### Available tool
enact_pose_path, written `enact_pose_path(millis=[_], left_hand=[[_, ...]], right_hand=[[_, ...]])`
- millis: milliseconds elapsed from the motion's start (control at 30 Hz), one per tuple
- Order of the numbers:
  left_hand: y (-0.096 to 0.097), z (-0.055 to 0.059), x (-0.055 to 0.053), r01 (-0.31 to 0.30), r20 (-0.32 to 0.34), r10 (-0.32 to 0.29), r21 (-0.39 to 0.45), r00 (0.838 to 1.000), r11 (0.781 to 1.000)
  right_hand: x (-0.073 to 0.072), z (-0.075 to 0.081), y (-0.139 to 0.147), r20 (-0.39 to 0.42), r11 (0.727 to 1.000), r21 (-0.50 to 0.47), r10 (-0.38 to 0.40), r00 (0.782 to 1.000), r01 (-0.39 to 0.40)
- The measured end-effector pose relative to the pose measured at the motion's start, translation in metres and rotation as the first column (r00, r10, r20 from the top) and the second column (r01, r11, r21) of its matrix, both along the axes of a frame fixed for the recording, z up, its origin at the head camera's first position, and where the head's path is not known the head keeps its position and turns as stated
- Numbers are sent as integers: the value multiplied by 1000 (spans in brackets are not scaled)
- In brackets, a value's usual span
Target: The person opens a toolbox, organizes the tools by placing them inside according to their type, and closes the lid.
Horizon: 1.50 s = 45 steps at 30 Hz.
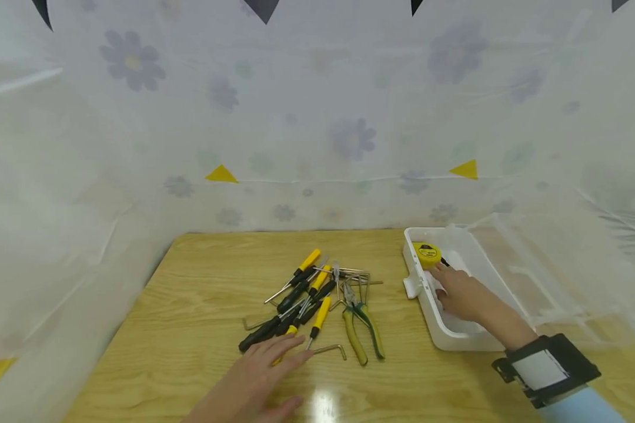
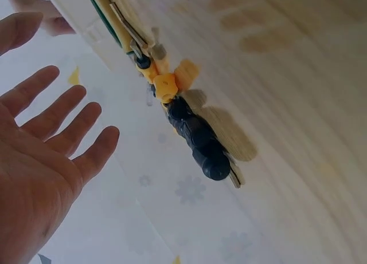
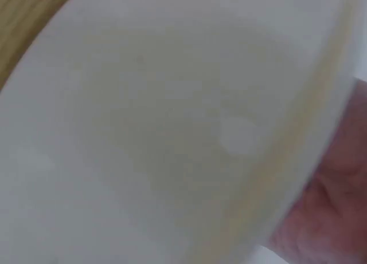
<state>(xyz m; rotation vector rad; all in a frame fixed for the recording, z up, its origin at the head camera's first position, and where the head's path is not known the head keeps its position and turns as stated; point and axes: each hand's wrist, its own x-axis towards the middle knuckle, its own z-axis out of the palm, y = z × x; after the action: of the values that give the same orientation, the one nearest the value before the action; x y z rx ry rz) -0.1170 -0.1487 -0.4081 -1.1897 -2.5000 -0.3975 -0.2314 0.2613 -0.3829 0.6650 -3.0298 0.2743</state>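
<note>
A yellow tape measure point(image 1: 427, 254) lies in the far left corner of a white plastic box point(image 1: 427, 314). My right hand point(image 1: 463, 296) reaches into this box, its fingertips at the tape measure's near edge and its thumb apart from it. In the right wrist view the box wall hides most of that hand. My left hand point(image 1: 256, 376) hovers palm down by the near side of a tool pile, fingers spread and holding nothing. Closest to it are yellow-and-black screwdrivers point(image 1: 320, 317), black-handled screwdrivers point(image 1: 261, 333) and a hex key point(image 1: 330, 349).
Pliers point(image 1: 356, 341) with yellow-green handles lie at the pile's right side, below several more hex keys point(image 1: 367, 282). The box's clear lid point(image 1: 555, 264) stands open to the right. A flower-patterned sheet point(image 1: 296, 117) rises behind the wooden table point(image 1: 190, 294).
</note>
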Motion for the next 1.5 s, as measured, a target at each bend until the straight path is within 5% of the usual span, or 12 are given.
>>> enact_pose_path(millis=[167, 333, 567, 733, 833, 1000, 1100, 1233, 1400, 1500], left_hand=[[-13, 0, -3, -88, 8, 88, 13, 996, 996], [-35, 4, -12, -235, 45, 234, 14, 971, 972], [-63, 12, -29, -330, 49, 328, 45, 943, 943], [-75, 11, -29, -361, 29, 360, 47, 933, 931], [-76, 11, -28, -356, 21, 355, 55, 935, 933], [-73, 9, -28, -340, 23, 340, 64, 940, 938], [-72, 8, -27, -343, 29, 342, 69, 939, 937], [-71, 6, -25, -358, 46, 356, 65, 933, 931], [-73, 5, -25, -356, 15, 356, 75, 934, 932], [-73, 5, -24, -351, 8, 352, 76, 936, 933]], right_hand=[[13, 12, -30, -184, 997, -81, -35, 982, 21], [38, 14, -78, -302, 995, -93, 17, 953, -47], [57, -9, -127, -147, 958, -53, 273, 951, -283], [66, -29, -155, -30, 912, -12, 409, 912, -410], [62, -35, -170, -20, 899, 42, 436, 900, -435], [42, -40, -186, -29, 911, 238, 354, 935, -337], [30, -43, -190, -99, 904, 311, 338, 936, -294], [20, -43, -190, -146, 929, 221, 331, 932, -296], [17, -38, -186, -76, 954, 102, 291, 954, -283], [19, -36, -183, -46, 950, 50, 312, 949, -310]])
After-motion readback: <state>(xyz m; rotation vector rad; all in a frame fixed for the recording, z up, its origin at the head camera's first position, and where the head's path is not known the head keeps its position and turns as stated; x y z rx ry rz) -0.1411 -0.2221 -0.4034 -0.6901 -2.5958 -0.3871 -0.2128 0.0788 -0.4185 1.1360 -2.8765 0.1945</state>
